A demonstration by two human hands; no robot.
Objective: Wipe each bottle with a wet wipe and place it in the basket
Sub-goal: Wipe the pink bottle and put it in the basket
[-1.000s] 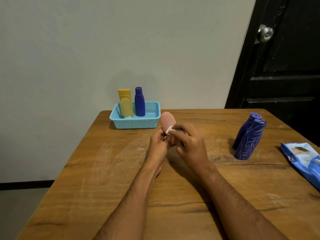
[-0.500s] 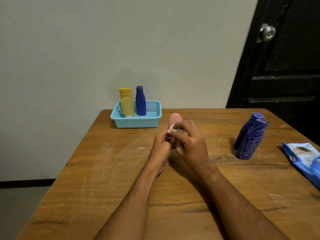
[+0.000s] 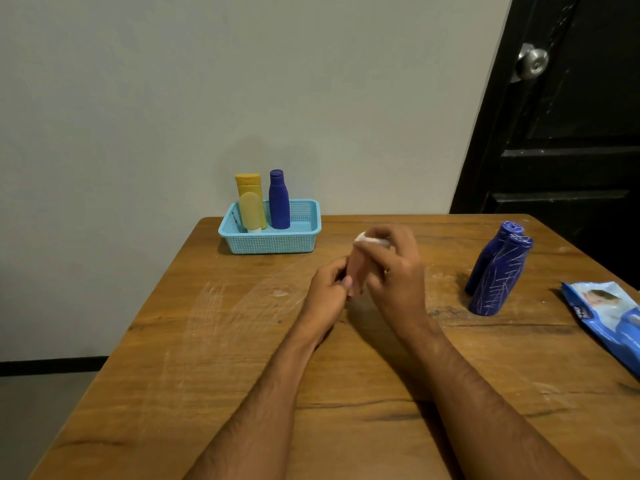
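Note:
My left hand (image 3: 330,287) grips the lower end of a small pink bottle (image 3: 356,268) above the middle of the wooden table (image 3: 207,358). My right hand (image 3: 394,268) presses a white wet wipe (image 3: 369,239) over the bottle's top, hiding most of it. At the table's far edge stands a light blue basket (image 3: 273,242) holding a yellow bottle (image 3: 247,188), a pale yellow tube (image 3: 250,211) and a dark blue bottle (image 3: 279,200). Two dark blue bottles with white scratch marks (image 3: 498,271) stand to the right.
A blue wet-wipe pack (image 3: 609,317) lies at the table's right edge. A black door with a metal knob (image 3: 531,64) is behind the table on the right. A grey wall runs behind the basket.
The wipe in my right hand has slid up from the bottle's middle to its top. The bottle has tilted a little to the right, and its pink top is now covered.

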